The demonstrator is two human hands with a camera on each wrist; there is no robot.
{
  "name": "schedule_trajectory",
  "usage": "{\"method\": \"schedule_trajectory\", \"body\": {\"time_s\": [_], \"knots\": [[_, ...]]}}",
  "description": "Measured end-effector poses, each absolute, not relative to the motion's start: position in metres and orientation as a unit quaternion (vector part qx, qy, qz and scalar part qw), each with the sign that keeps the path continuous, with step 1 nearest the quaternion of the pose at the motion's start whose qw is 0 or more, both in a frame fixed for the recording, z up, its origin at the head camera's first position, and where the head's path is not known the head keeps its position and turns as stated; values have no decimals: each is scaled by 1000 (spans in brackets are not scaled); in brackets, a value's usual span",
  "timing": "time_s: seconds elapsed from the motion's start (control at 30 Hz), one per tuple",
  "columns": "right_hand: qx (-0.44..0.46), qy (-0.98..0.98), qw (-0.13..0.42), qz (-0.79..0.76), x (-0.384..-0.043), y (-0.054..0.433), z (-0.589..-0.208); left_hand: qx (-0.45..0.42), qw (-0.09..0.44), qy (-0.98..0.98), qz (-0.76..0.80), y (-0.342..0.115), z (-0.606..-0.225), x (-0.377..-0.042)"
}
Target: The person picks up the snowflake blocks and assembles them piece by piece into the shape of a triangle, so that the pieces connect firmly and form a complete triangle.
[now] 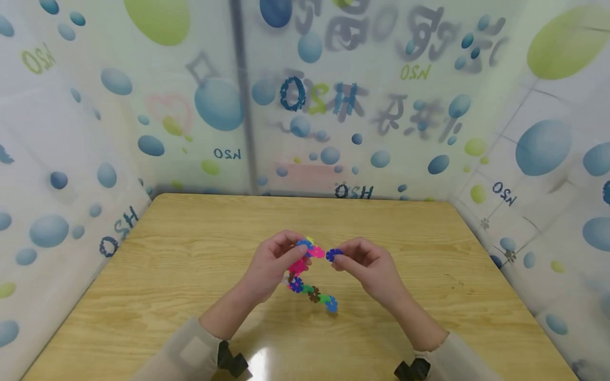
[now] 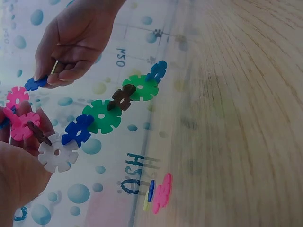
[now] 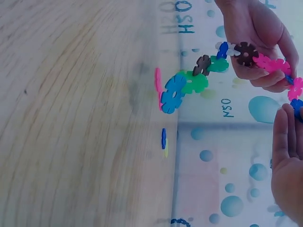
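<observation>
My left hand (image 1: 271, 270) holds the upper part of a chain of slotted plastic snowflake discs, pinching near a blue disc (image 1: 304, 245) and a pink disc (image 1: 316, 252). The chain hangs below it through a white disc (image 2: 57, 152), a brown disc (image 1: 314, 294) and green discs (image 2: 102, 116) to a light blue disc (image 1: 331, 304) at its free end. Between thumb and fingers, my right hand (image 1: 376, 270) pinches a dark blue snowflake disc (image 1: 334, 255) close beside the chain's pink end. Whether those two touch, I cannot tell.
Loose on the wooden table (image 1: 190, 227) are pink discs (image 2: 163, 194), a blue disc (image 3: 164, 139) and a yellow disc (image 3: 166, 149), seen edge-on in the wrist views. Patterned curtains (image 1: 305, 159) with bubbles and lettering surround the table at the back and sides.
</observation>
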State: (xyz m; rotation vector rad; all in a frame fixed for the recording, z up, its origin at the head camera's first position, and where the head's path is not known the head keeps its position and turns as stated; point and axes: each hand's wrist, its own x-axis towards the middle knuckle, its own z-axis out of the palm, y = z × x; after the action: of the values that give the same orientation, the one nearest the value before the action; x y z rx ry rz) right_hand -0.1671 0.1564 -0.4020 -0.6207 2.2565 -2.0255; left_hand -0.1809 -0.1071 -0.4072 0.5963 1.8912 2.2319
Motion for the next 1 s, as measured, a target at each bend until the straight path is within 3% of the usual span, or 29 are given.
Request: {"method": "schedule_trajectory", "body": {"time_s": [0.67, 1.0], "knots": [[-201, 715, 17, -669, -169, 148, -395, 217, 80, 643, 730, -103, -407, -181], [-205, 731, 2, -651, -174, 147, -390, 165, 89, 704, 685, -107, -403, -181]]}}
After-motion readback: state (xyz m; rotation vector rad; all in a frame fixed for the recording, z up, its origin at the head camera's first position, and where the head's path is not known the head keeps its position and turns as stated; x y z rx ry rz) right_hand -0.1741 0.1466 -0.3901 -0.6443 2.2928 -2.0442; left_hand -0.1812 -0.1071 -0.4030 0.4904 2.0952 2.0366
